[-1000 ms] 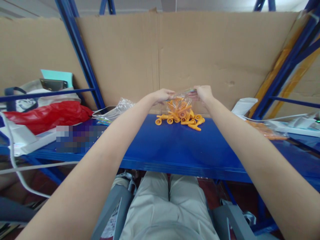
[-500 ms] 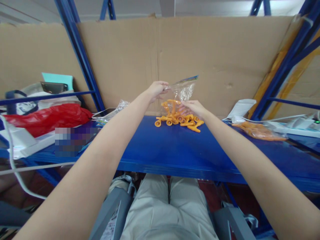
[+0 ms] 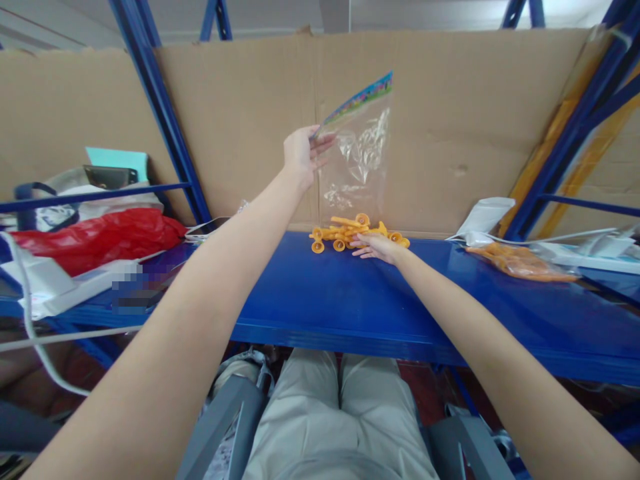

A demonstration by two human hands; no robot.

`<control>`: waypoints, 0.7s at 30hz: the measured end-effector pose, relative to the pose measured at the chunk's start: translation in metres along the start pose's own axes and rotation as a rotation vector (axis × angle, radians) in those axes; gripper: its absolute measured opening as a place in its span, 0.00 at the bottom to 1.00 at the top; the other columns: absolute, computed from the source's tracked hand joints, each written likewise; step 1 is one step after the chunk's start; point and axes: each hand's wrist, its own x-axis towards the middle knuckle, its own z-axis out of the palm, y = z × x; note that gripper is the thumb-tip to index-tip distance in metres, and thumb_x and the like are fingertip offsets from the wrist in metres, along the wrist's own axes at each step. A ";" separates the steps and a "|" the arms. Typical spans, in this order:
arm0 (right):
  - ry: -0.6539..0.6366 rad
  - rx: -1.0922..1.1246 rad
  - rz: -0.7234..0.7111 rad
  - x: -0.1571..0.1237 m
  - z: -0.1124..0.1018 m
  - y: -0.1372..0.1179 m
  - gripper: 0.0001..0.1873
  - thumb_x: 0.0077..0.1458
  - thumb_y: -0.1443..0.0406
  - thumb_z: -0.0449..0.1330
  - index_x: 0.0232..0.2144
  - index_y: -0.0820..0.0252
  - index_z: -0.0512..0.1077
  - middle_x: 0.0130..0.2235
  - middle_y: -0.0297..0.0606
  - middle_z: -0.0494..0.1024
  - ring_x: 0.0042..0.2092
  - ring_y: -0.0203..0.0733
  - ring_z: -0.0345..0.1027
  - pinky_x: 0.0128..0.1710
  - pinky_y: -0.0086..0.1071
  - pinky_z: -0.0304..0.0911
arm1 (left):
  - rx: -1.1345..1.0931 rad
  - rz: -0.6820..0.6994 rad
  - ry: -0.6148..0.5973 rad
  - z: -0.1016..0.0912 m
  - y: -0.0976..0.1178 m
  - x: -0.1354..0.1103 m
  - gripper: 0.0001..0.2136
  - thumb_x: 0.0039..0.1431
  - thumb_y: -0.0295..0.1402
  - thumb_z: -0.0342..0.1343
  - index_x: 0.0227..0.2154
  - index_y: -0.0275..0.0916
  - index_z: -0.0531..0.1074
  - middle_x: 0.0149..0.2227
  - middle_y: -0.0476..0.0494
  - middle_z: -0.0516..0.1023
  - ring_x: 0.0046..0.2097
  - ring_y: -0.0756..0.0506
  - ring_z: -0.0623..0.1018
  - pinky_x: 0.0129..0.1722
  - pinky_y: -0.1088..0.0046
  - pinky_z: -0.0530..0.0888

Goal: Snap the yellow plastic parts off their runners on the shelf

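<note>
Head view: raised left fingers (image 3: 323, 142) pinch a clear bag (image 3: 361, 150); lowered right fingers (image 3: 367, 241) spread loosely by orange pieces (image 3: 344, 233).

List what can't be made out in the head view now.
Head view:
Orange pieces: exact count; they overlap and the right hand covers some.
Strip on the clear bag: print too small, blurred.
Item at left: masked by pixelation.
Right arm: upper part cut off by frame edge.

Cardboard wall (image 3: 450, 120) behind blue table (image 3: 310, 300) — blue posts (image 3: 161, 110) — reddish floor (image 3: 423, 387) below.
</note>
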 end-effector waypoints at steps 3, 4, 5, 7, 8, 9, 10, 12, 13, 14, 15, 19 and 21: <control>0.012 -0.022 -0.038 0.003 0.002 0.007 0.03 0.62 0.69 0.59 0.37 0.58 0.73 0.37 0.38 0.83 0.30 0.33 0.76 0.30 0.23 0.68 | -0.089 0.068 0.004 0.003 0.011 -0.003 0.13 0.68 0.35 0.44 0.51 0.43 0.68 0.46 0.46 0.80 0.59 0.42 0.74 0.58 0.53 0.66; 0.028 -0.043 -0.046 0.004 0.002 0.008 0.03 0.61 0.70 0.59 0.36 0.59 0.73 0.36 0.38 0.83 0.28 0.32 0.74 0.28 0.22 0.66 | -0.114 0.085 -0.001 0.004 0.013 -0.004 0.12 0.68 0.34 0.44 0.49 0.44 0.68 0.46 0.47 0.80 0.58 0.43 0.75 0.58 0.52 0.66; 0.047 -0.068 -0.051 0.004 0.002 0.010 0.03 0.61 0.71 0.59 0.35 0.60 0.73 0.35 0.38 0.82 0.26 0.31 0.73 0.26 0.21 0.65 | -0.130 0.104 -0.003 0.006 0.014 -0.004 0.10 0.68 0.33 0.45 0.47 0.45 0.69 0.47 0.46 0.80 0.58 0.43 0.75 0.58 0.52 0.66; 0.090 -0.120 -0.047 0.005 0.003 0.012 0.03 0.61 0.71 0.59 0.33 0.62 0.72 0.30 0.38 0.81 0.22 0.29 0.68 0.20 0.21 0.59 | -0.128 0.157 0.002 0.008 0.012 -0.004 0.07 0.66 0.36 0.50 0.44 0.45 0.70 0.47 0.45 0.80 0.57 0.42 0.75 0.58 0.51 0.67; 0.104 -0.139 -0.044 0.005 0.002 0.012 0.04 0.61 0.71 0.59 0.33 0.62 0.72 0.28 0.37 0.80 0.20 0.28 0.65 0.18 0.21 0.57 | -0.114 0.188 0.005 0.009 0.009 -0.003 0.07 0.65 0.38 0.52 0.43 0.45 0.70 0.47 0.44 0.80 0.57 0.40 0.75 0.58 0.50 0.68; 0.112 -0.149 -0.043 0.005 0.002 0.012 0.05 0.62 0.71 0.59 0.33 0.62 0.73 0.26 0.36 0.79 0.18 0.28 0.63 0.17 0.21 0.54 | -0.099 0.218 0.007 0.010 0.004 -0.002 0.08 0.65 0.40 0.53 0.43 0.44 0.70 0.47 0.44 0.80 0.58 0.39 0.75 0.57 0.50 0.68; 0.113 -0.152 -0.040 0.004 0.002 0.012 0.05 0.62 0.71 0.58 0.33 0.62 0.73 0.24 0.35 0.78 0.18 0.28 0.61 0.16 0.21 0.53 | -0.088 0.240 0.005 0.012 -0.001 -0.001 0.09 0.65 0.41 0.53 0.43 0.43 0.70 0.46 0.44 0.79 0.58 0.39 0.75 0.56 0.49 0.68; 0.117 -0.152 -0.028 0.003 0.002 0.012 0.06 0.61 0.72 0.58 0.31 0.62 0.72 0.21 0.33 0.76 0.16 0.27 0.59 0.15 0.21 0.51 | -0.081 0.269 -0.005 0.014 -0.013 -0.003 0.10 0.66 0.41 0.53 0.43 0.41 0.70 0.45 0.44 0.79 0.57 0.39 0.76 0.55 0.50 0.69; 0.123 -0.154 -0.020 0.002 0.002 0.012 0.06 0.60 0.73 0.58 0.31 0.62 0.72 0.20 0.33 0.75 0.16 0.27 0.58 0.14 0.21 0.51 | -0.082 0.276 -0.011 0.015 -0.019 -0.006 0.10 0.66 0.40 0.52 0.43 0.41 0.70 0.44 0.45 0.78 0.57 0.40 0.76 0.55 0.51 0.70; 0.132 -0.159 -0.011 0.000 0.002 0.012 0.07 0.59 0.74 0.58 0.30 0.62 0.71 0.19 0.32 0.74 0.15 0.27 0.58 0.14 0.21 0.51 | -0.084 0.278 -0.018 0.015 -0.025 -0.009 0.09 0.66 0.39 0.52 0.43 0.40 0.71 0.43 0.46 0.78 0.56 0.40 0.76 0.54 0.53 0.70; 0.140 -0.167 -0.002 -0.001 0.001 0.012 0.07 0.58 0.75 0.58 0.30 0.62 0.71 0.18 0.32 0.74 0.15 0.28 0.58 0.13 0.21 0.51 | -0.085 0.274 -0.028 0.016 -0.031 -0.013 0.08 0.66 0.38 0.53 0.42 0.40 0.71 0.42 0.46 0.78 0.56 0.41 0.77 0.54 0.55 0.71; 0.203 -0.279 0.008 -0.004 -0.003 0.011 0.04 0.57 0.73 0.59 0.31 0.60 0.72 0.16 0.30 0.72 0.14 0.30 0.57 0.11 0.22 0.51 | -0.058 0.264 -0.034 0.014 -0.057 -0.033 0.06 0.61 0.34 0.57 0.39 0.41 0.74 0.42 0.46 0.79 0.52 0.43 0.78 0.50 0.64 0.74; 0.282 -0.382 -0.029 -0.004 -0.005 0.011 0.05 0.56 0.71 0.60 0.29 0.60 0.72 0.13 0.29 0.68 0.13 0.30 0.55 0.11 0.23 0.49 | -0.010 0.287 0.002 0.011 -0.069 -0.041 0.05 0.59 0.32 0.59 0.39 0.41 0.74 0.43 0.46 0.80 0.49 0.44 0.79 0.48 0.68 0.75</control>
